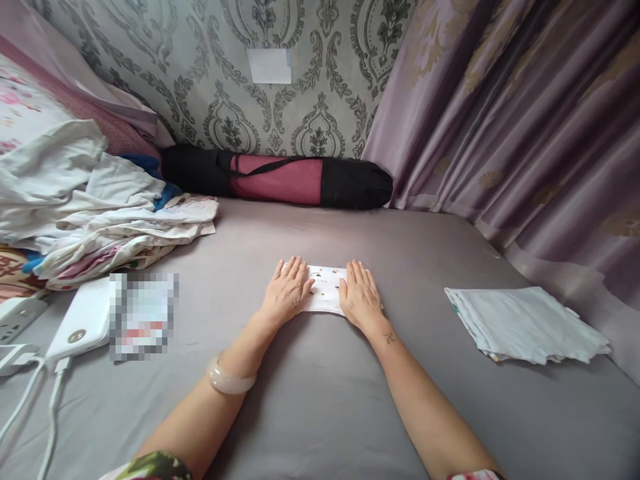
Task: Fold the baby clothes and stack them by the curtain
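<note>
White printed cloth (324, 290) lies on the grey sheet (310, 400), on the near side of the black-and-pink bag (280, 180), approx. in line w/ its middle & well apart from it. L hand (289, 290) & R hand (361, 293) both rest on it, palms down, fingers extended. Grip on both sides = released, nothing clenched. Hands cover most of the cloth's L & R ends; palms & undersides n/a from here. Print is small motifs plus a bit of lettering, too tiny to read for sure; no. of layers can't be told.

Bangle (230, 378) on L wrist. Forearms run out of view at the bottom, only bits of patterned sleeve (155, 467) showing.

Clothes pile (100, 193) sits just beside the bag's L end, cut off by the frame edge; individual pcs. hard to separate. Nearer than the bag & beyond its L end: white power bank (80, 327) w/ plugged-in cable (53, 413), power strip (20, 317) partly out of frame, plus a pixelated item (145, 317), details unreadable, its blur also masking the power bank's R edge.

Folded pale cloth (525, 323) lies nearer than the bag, past its R end; inner folds hidden. Curtain (490, 100) hangs by the bag's R end, running off top & R. Wallpaper (325, 87) behind the bag holds a paper (270, 66), any writing indistinct.
</note>
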Available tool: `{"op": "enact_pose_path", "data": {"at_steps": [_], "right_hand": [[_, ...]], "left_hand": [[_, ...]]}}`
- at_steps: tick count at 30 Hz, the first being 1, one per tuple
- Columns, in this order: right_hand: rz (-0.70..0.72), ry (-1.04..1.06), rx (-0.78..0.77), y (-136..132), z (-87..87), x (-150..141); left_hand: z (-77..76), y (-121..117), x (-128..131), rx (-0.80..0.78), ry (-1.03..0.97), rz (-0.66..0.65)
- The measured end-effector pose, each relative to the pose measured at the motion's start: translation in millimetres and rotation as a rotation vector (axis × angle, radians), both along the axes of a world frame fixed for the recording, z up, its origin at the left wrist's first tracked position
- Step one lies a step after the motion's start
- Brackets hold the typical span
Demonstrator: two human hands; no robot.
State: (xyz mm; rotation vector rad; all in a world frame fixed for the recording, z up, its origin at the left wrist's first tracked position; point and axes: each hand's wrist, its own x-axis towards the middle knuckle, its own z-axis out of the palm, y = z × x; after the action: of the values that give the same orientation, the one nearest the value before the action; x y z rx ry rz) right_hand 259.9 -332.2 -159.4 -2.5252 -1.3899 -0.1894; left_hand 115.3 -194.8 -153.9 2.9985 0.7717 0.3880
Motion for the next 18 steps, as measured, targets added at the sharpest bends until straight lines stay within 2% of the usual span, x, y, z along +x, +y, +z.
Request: {"op": "enact_pose_path", "data": {"at_steps": [4, 9, 14, 18], "right_hand": [[0.019, 0.002, -0.034, 1, -5.2, -4], [0.004, 0.009, -0.059, 1, -6.0, -5], [-0.001, 0.006, -0.050, 3, 1.4, -10], [0.045, -0.002, -0.010, 8, 3.4, -18]], "left_hand": [[-4.8, -1, 1, -0.038, 0.066, -0.060], [-8.5, 1, 1, -0.055, 0.137, -0.050], [-6.9, -4, 2, 0.036, 0.048, -0.044], [-6.5, -13, 7, 0.078, -0.031, -0.091]]}}
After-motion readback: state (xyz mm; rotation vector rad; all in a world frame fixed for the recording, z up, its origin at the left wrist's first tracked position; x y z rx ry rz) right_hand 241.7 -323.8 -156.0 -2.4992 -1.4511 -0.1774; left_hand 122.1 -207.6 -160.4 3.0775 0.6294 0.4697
